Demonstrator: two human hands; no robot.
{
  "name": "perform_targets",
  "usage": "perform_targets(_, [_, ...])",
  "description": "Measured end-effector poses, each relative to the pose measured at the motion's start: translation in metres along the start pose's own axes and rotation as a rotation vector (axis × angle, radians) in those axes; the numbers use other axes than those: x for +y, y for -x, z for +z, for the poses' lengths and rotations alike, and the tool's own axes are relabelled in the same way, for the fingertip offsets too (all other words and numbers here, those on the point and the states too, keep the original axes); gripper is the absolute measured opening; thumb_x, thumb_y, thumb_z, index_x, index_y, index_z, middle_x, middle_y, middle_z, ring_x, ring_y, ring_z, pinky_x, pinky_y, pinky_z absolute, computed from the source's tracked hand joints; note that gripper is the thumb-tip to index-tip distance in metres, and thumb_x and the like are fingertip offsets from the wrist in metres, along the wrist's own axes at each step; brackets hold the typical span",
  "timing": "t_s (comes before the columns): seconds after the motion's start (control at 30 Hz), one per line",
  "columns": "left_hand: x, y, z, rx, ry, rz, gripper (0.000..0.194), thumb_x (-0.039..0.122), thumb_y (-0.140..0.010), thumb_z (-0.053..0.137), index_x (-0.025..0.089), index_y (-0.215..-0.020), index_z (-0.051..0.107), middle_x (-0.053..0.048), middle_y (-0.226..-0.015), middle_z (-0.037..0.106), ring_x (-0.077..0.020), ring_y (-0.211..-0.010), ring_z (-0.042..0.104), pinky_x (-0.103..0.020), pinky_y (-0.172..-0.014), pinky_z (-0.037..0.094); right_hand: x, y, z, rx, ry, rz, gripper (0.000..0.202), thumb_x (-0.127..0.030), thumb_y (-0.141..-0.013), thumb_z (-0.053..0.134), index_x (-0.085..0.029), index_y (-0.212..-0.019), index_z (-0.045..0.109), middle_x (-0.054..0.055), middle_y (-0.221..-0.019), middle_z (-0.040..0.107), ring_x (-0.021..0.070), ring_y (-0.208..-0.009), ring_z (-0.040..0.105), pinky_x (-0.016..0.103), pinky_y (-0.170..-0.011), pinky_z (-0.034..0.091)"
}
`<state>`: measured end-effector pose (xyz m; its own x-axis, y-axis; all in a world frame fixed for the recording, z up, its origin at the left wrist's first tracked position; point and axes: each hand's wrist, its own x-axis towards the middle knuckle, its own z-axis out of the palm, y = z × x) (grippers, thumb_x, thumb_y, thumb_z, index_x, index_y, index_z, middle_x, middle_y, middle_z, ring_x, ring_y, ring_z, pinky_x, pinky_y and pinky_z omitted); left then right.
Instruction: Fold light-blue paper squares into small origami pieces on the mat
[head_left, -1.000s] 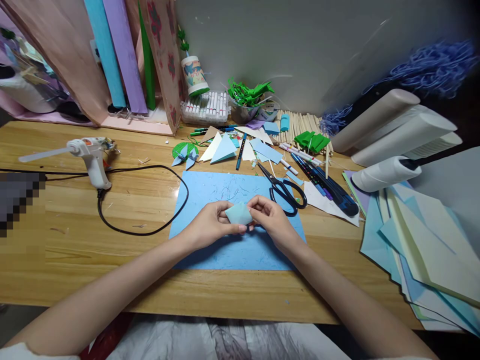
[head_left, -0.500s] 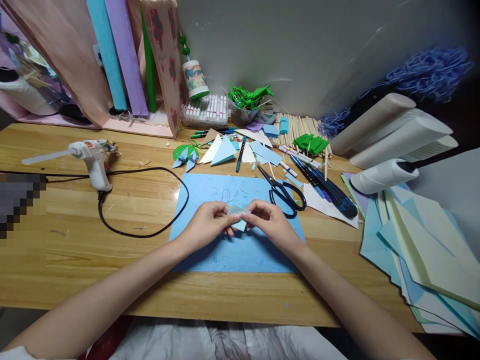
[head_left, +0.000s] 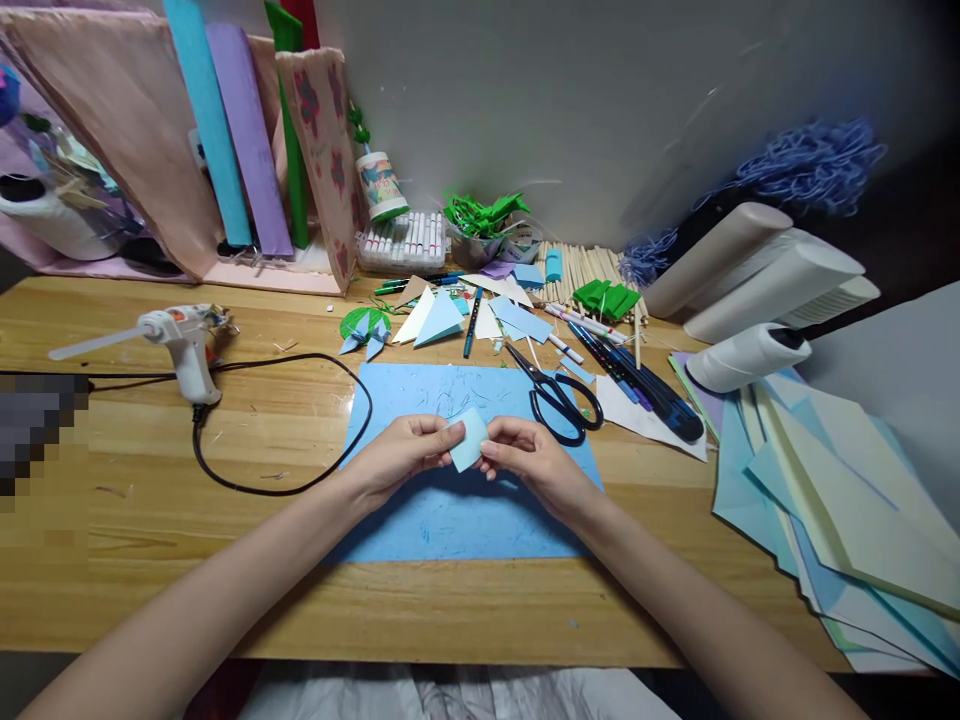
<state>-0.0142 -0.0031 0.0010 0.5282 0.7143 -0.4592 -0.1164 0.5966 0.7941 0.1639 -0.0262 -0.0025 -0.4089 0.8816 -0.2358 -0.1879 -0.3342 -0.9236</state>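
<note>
A small pale blue-green piece of paper is held up between my two hands, its corners pointing up and down. My left hand pinches its left side, thumb on the front face. At the right edge, my right hand grips it between thumb and fingers. Both hands are above a blue sheet lying on the table. Black-handled scissors rest on the sheet's upper right part, blades pointing away to the left.
A white hot glue gun stands at left, its black cord looping toward the sheet. Folded paper triangles, markers in a box and a black-blue cutter lie farther back. Stacked coloured paper fills the right side.
The small paper has turned so its flat face shows more fully with a corner up. My fingers have shifted outward to its sides. The camera view has tilted slightly upward.
</note>
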Motion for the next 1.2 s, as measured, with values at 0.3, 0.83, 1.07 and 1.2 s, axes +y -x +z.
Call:
perform_targets(0.3, [0.005,0.004,0.000,0.116,-0.188,0.080,0.031,0.034,-0.061,0.072,0.013,-0.053,0.052,0.005,-0.046,0.050,-0.0054,-0.047,0.044,-0.018,-0.049,0.031,0.003,-0.001,-0.001,0.042,0.115,-0.057,0.015,-0.028,-0.070,0.068,-0.014,-0.071,0.061,-0.001,-0.064,0.059,0.0088,-0.059,0.053,0.021,-0.059,0.043])
perform_targets(0.83, [0.006,0.001,-0.003,0.040,-0.082,0.028,0.032,0.038,-0.066,0.068,0.012,-0.056,0.052,0.003,-0.051,0.054,-0.0035,-0.045,0.046,-0.015,-0.048,0.034,0.003,-0.006,-0.003,0.000,0.107,0.010,0.023,-0.033,-0.067,0.069,-0.014,-0.069,0.056,0.000,-0.061,0.062,0.0082,-0.052,0.054,0.021,-0.053,0.043])
perform_targets(1.07, [0.004,0.004,0.005,0.181,-0.425,0.221,0.028,0.037,-0.064,0.069,0.012,-0.062,0.057,-0.001,-0.055,0.061,-0.0114,-0.052,0.058,-0.019,-0.050,0.041,0.005,-0.003,-0.005,0.176,0.444,-0.173,0.017,-0.032,-0.072,0.065,-0.016,-0.073,0.059,0.000,-0.065,0.061,0.0128,-0.061,0.058,0.024,-0.057,0.046])
perform_targets(1.2, [-0.004,0.004,0.006,0.136,-0.466,0.157,0.033,0.043,-0.070,0.062,0.010,-0.071,0.063,-0.006,-0.060,0.066,-0.0166,-0.058,0.064,-0.020,-0.048,0.042,0.004,0.000,-0.004,0.201,0.622,-0.313,0.018,-0.027,-0.077,0.060,-0.019,-0.093,0.060,0.000,-0.071,0.064,0.0142,-0.066,0.060,0.027,-0.064,0.047])
